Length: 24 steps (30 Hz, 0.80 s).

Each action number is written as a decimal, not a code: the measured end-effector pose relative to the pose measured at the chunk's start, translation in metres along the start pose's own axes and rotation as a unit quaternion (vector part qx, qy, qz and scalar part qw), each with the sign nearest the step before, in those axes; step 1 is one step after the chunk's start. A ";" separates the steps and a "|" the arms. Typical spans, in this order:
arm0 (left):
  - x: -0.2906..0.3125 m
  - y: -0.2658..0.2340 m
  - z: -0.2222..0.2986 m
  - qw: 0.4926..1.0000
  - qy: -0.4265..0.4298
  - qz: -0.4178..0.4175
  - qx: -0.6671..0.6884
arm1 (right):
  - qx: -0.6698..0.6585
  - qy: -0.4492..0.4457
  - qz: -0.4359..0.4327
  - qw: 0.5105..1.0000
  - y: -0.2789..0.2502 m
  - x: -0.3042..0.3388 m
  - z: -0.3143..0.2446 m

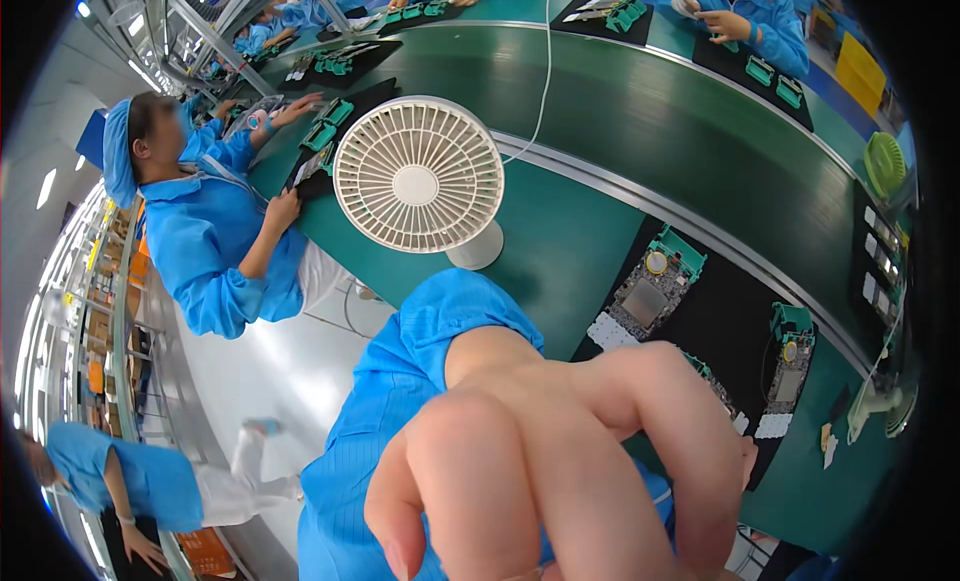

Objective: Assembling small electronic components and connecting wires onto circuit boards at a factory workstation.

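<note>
My left hand (560,451), coming from a bent blue sleeve (465,306), is raised very close to the camera and fills the lower middle. Its fingers are bent and spread apart, but their tips run off the lower edge, so any held thing is hidden. Past its right side shows a small bit of skin (748,461), perhaps a fingertip of my right hand, otherwise hidden. Behind lies a black mat (700,326) with a circuit board (645,296) with green connectors, another board (788,371) at right, and a third (712,383), mostly covered by the hand.
A white desk fan (418,181) stands on the green bench (560,216). Beyond runs a dark green conveyor (700,121) with a metal rail. At left a co-worker in blue (215,241) handles boards; another person (150,481) is lower left. More workers sit across the line.
</note>
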<state>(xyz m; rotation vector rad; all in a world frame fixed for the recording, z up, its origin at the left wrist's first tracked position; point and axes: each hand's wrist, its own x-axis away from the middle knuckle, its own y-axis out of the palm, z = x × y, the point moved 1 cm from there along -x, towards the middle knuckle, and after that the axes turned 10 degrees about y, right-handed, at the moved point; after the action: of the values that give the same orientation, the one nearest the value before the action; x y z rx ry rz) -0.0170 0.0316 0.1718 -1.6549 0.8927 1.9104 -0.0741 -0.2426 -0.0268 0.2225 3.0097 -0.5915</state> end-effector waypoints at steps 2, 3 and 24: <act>0.002 0.002 0.000 1.000 -0.003 -0.009 0.007 | -0.030 0.041 -0.015 0.999 -0.002 -0.002 0.022; -0.005 -0.007 0.006 1.000 -0.003 -0.015 0.008 | -0.059 0.079 -0.032 0.995 -0.004 -0.003 0.032; -0.007 -0.013 0.010 0.992 -0.038 -0.104 0.054 | 0.076 -0.034 0.047 0.995 -0.024 0.001 0.010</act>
<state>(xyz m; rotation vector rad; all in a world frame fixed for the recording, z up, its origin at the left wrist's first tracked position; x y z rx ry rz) -0.0134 0.0478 0.1768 -1.5371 0.7477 1.7405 -0.0785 -0.2679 -0.0275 0.3434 2.8717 -0.8036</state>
